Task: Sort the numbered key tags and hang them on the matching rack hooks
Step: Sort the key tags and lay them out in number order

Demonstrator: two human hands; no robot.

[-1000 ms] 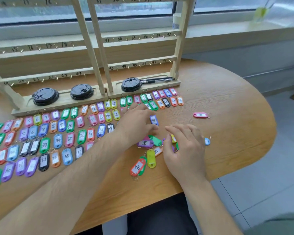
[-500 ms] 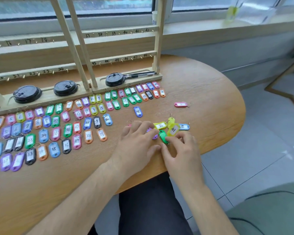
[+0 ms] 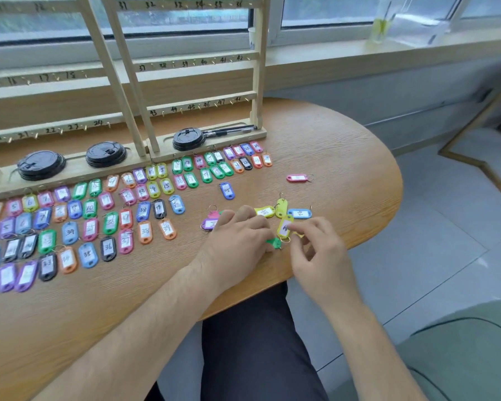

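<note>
Sorted key tags (image 3: 107,247) line the surface (image 3: 344,157), rack hooks (image 3: 191,107) apparently bare; right hand (image 3: 321,253) pinches a yellow tag (image 3: 284,227), left hand (image 3: 237,244) hold unclear.

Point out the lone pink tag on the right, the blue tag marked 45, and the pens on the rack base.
pink key tag (image 3: 296,178): head view, its white label.
blue key tag 45 (image 3: 227,191): head view, its label.
pens (image 3: 232,129): head view, mid-barrel.
</note>
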